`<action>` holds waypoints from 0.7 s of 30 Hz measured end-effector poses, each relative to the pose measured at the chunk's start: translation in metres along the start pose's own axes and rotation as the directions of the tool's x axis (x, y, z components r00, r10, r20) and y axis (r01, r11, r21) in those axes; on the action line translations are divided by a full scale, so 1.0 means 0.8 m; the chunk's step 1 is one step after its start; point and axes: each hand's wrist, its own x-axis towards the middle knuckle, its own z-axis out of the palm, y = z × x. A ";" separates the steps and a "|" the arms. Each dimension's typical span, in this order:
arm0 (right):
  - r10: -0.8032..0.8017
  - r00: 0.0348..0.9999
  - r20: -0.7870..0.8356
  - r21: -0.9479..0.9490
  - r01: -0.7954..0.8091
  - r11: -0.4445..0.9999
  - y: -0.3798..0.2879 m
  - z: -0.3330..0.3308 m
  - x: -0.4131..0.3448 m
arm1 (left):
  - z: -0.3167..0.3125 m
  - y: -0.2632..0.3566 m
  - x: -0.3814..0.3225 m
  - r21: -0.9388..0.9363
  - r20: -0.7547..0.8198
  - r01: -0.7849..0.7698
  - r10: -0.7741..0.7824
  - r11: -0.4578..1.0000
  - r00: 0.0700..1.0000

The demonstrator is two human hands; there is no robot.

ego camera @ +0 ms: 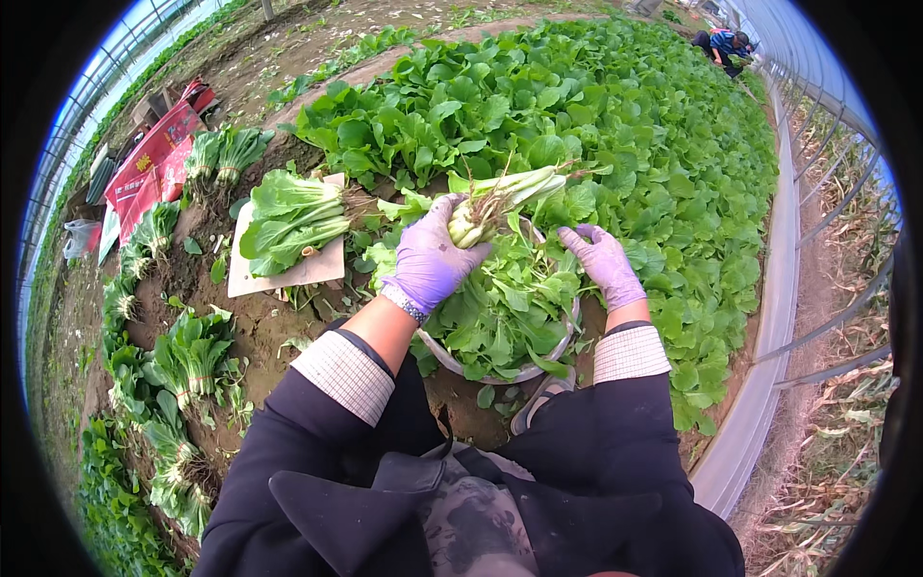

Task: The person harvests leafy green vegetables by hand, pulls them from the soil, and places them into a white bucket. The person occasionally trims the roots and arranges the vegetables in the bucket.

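Observation:
My left hand (440, 252), in a purple glove, is closed around several leafy green plants (515, 189) with pale stems and thin roots. To the right, my right hand (602, 263), gloved the same way, has its fingers bent and apart, with nothing plainly held. Below and between both hands sits a round basin (530, 373) full of loose green leaves (497, 310). A pile of greens with roots (296, 223) lies left of my left hand on a flat board (328, 261).
Tied bunches of greens (195, 360) lie along the soil at left, near red printed sheeting (155, 162) and a plastic bag (83, 238). Growing greens (649, 166) fill the bed ahead and right. Greenhouse hoops (851, 324) edge the right side. Another person (725, 49) crouches far off.

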 end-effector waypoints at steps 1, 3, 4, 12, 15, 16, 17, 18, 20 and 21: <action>-0.095 0.995 0.013 0.354 0.085 0.931 -0.018 0.008 -0.008 | 0.000 0.004 -0.002 0.038 0.001 -0.017 0.017 0.999 1.000; -0.035 0.998 -0.044 0.768 0.056 0.638 -0.068 0.017 -0.040 | -0.003 0.006 -0.005 0.125 -0.004 -0.045 0.046 0.991 0.999; -0.097 0.991 -0.089 0.779 0.130 0.614 -0.069 0.014 -0.038 | 0.000 0.003 -0.005 0.084 0.009 -0.052 0.052 0.995 0.999; -0.072 0.968 -0.240 0.695 0.223 0.684 -0.039 0.000 -0.012 | 0.002 -0.002 0.000 0.077 0.001 0.028 -0.028 0.997 1.000; 0.134 0.989 0.059 0.877 -0.115 0.466 -0.069 0.024 -0.036 | 0.007 -0.003 -0.004 0.348 0.011 -0.169 0.176 0.922 0.984; 0.016 0.994 0.112 0.898 -0.108 0.427 -0.060 0.036 -0.030 | 0.018 0.006 -0.008 0.449 0.058 -0.242 0.243 0.860 0.968; 0.040 0.999 -0.011 0.951 -0.002 0.310 -0.057 0.049 -0.021 | 0.025 0.016 -0.010 0.511 0.128 -0.307 0.282 0.803 0.951; -0.045 0.999 -0.002 0.975 0.012 0.221 -0.057 0.050 -0.013 | 0.029 0.018 -0.011 0.416 0.150 -0.258 0.214 0.872 0.965; -0.066 0.997 -0.028 0.999 0.027 -0.022 -0.050 0.038 -0.004 | 0.033 0.025 -0.014 0.221 0.188 -0.136 0.095 0.966 0.978; -0.045 0.985 -0.167 0.986 0.168 0.012 -0.056 0.028 -0.004 | 0.028 0.013 -0.012 0.067 0.167 -0.085 0.072 0.994 0.983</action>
